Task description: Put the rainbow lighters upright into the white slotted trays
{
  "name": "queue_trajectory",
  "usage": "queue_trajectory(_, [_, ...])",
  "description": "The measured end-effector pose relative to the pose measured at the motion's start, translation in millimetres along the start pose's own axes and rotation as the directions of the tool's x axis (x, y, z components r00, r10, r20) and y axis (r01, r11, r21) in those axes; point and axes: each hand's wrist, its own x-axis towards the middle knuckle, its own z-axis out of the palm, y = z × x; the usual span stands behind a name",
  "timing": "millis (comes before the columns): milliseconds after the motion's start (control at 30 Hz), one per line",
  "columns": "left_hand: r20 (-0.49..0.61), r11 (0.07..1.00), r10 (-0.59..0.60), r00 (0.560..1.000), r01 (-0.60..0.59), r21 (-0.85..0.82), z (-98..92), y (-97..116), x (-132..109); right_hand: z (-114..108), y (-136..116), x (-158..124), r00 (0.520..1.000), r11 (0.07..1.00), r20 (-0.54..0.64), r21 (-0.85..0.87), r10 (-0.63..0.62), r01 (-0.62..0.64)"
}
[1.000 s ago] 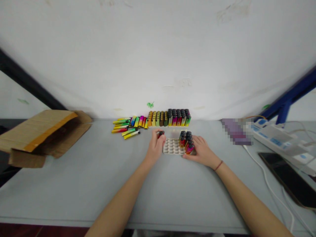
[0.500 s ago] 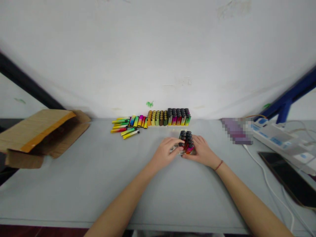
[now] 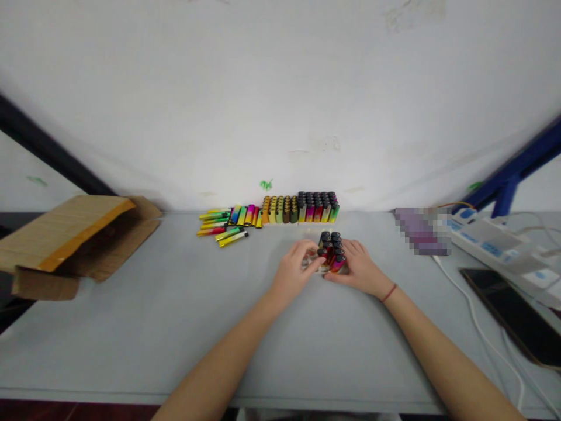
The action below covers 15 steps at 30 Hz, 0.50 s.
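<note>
A scuffed white wall (image 3: pixel 280 105) fills the top of my remote view, and below it I see a grey table (image 3: pixel 131 339). At far left on it lies a brown cardboard box (image 3: pixel 87 225), its mouth open to the right. Along the right edge I find a white power strip (image 3: pixel 495 247) and, nearer, a dark-screened phone (image 3: pixel 508 310) lying flat.

In the middle I have two bare hands. The right hand (image 3: pixel 362 266) is spread, fingers and thumb apart, laid along the right end of a pale tray (image 3: pixel 309 262). The left hand (image 3: pixel 294 272) curls in opposite, hiding much of the tray.

By the wall stand two blocks, dark-capped lighters (image 3: pixel 318 207) and, just to their left, gold-topped lighters (image 3: pixel 280 209). Farther left I see loose lighters (image 3: pixel 236 216) on their sides.

On the tray's right side stand upright lighters (image 3: pixel 337 244). The left thumb and forefinger pinch one dark-topped lighter (image 3: pixel 322 252) beside them; I cannot tell whether it is seated.
</note>
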Motion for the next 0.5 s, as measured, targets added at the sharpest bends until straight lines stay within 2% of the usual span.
queue_trajectory(133, [0.012, 0.997, 0.074, 0.997, -0.074, 0.006, 0.5, -0.2, 0.5, 0.5, 0.4, -0.3, 1.0, 1.0, -0.005, 0.004, 0.001, -0.001])
queue_trajectory(367, [0.069, 1.0, -0.017, 0.997, 0.019, -0.022, 7.8, -6.7, -2.8, 0.2, 0.1, 0.5, 1.0, 1.0, -0.005, 0.003, -0.004, 0.004])
queue_trajectory(500, [0.088, 0.997, 0.059, 0.994, -0.063, 0.039, 7.9, -7.7, -3.0, -0.2, -0.1, 0.9, 1.0, 1.0, 0.001, 0.004, -0.007, 0.007])
